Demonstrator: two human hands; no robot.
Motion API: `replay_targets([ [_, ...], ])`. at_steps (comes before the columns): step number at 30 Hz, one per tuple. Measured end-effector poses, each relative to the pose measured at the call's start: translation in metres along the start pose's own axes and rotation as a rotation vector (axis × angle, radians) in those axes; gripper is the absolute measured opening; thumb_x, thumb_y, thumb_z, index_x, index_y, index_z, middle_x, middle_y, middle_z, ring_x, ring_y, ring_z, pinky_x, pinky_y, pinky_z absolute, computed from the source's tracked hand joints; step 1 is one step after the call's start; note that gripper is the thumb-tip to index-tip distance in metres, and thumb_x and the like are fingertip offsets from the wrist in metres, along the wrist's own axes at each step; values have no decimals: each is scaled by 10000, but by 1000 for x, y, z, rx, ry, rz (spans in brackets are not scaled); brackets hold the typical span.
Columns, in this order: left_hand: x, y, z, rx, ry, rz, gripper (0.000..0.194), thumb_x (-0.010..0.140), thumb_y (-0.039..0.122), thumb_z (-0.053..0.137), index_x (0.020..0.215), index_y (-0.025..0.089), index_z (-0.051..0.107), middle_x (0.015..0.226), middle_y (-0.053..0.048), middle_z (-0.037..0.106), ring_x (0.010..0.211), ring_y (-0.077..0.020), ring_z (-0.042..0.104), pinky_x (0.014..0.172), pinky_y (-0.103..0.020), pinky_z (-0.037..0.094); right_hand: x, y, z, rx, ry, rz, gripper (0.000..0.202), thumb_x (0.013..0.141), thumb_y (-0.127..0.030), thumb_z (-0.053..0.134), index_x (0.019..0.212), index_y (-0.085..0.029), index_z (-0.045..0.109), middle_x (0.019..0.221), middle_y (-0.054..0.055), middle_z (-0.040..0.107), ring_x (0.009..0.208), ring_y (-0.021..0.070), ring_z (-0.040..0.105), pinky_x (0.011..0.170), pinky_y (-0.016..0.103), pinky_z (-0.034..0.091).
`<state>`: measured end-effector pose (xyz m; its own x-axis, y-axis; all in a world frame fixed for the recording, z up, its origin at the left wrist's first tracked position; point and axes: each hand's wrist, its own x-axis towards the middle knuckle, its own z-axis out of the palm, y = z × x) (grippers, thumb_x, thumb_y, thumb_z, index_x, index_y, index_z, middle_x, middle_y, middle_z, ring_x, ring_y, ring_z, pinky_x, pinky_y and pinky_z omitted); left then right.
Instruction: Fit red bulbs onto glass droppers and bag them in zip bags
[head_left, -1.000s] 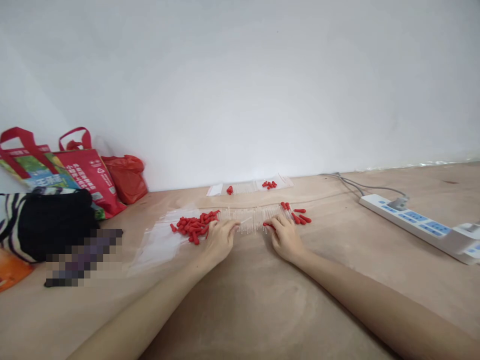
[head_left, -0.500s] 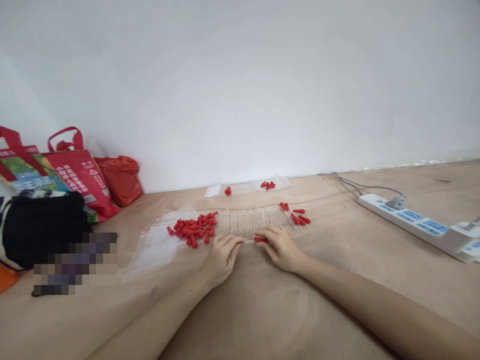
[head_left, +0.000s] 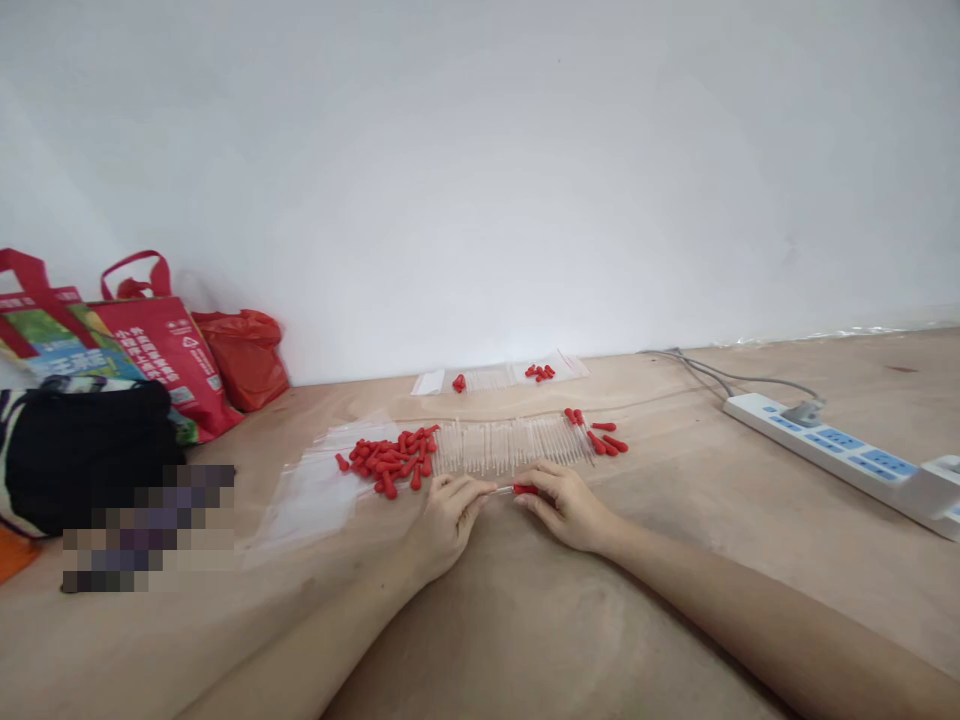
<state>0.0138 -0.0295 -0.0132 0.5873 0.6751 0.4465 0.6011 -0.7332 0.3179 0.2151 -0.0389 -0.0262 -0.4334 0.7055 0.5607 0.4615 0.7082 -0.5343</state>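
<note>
Centrally, the left hand (head_left: pixel 448 515) pinches a tube (head_left: pixel 505 490), its long axis crosswise, one end at the bulb (head_left: pixel 526 489) clasped by the right hand (head_left: pixel 566 508).

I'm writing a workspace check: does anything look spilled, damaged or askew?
Nothing looks spilled or damaged. Slightly askew: a few red bulbs right of the thin tubes point different ways, while the tubes lie in a fairly even row.

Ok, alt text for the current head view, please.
The left hand holds a thin clear tube, its end at a red bulb in the right hand, over a brown table. Beyond lie a row of similar tubes and a pile of red bulbs; a power strip sits at right.
</note>
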Motion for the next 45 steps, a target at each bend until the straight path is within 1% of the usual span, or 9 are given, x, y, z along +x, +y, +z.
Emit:
replay_targets([
  [8,-1,0,-1,-105,64,108,241,859,196,370,947,201,595,790,-36,651,716,-144,575,689,-277,418,1,-4,-1,67,-14,16,186,830,-227,438,896,-194,608,809,39,624,779,135,575,719,261,458],
  [11,-1,-1,1,-119,45,116,247,859,183,366,941,201,598,813,-40,655,722,-142,583,687,-274,427,0,-5,-1,57,-6,-7,193,836,-235,428,878,-178,607,807,46,626,752,128,574,697,248,458],
  [19,-3,-4,2,-71,18,171,260,854,157,361,954,190,599,812,-51,661,717,-150,592,667,-281,430,-4,1,2,-48,-18,-81,188,836,-252,436,845,-167,604,770,52,610,720,134,551,676,247,447],
  [28,-3,-2,8,-22,96,285,232,840,102,380,923,164,588,783,-52,664,660,-147,581,618,-278,426,-3,0,2,-149,-61,-183,185,841,-238,421,858,-141,577,753,66,579,706,142,510,655,260,419],
  [33,-4,2,7,3,83,271,224,841,108,380,898,169,587,792,-43,667,659,-149,576,623,-280,428,0,-1,3,-226,-107,-210,147,828,-225,446,859,-160,574,771,52,600,737,148,524,697,297,378],
  [36,-3,1,5,6,118,204,194,844,147,407,933,162,579,817,-45,662,714,-154,575,664,-282,431,1,1,2,-210,-47,-155,138,824,-227,459,883,-176,573,791,41,613,744,142,535,697,293,363],
  [38,-3,-2,3,36,149,152,178,845,201,435,935,154,581,761,-41,653,693,-157,566,665,-289,422,1,3,1,-201,-4,-119,134,821,-237,468,878,-183,578,800,41,619,743,142,536,693,292,358],
  [41,-2,-6,0,88,141,140,192,851,248,437,813,167,607,638,-13,622,603,-143,531,642,-291,393,1,3,-1,-209,-10,-107,132,811,-268,491,835,-183,589,762,37,618,729,146,527,697,299,354],
  [45,-3,-5,0,117,134,177,261,865,228,403,708,172,604,587,0,605,544,-122,487,636,-288,356,1,2,0,-197,-68,-155,135,815,-255,478,820,-173,585,745,34,609,725,142,516,693,297,350],
])
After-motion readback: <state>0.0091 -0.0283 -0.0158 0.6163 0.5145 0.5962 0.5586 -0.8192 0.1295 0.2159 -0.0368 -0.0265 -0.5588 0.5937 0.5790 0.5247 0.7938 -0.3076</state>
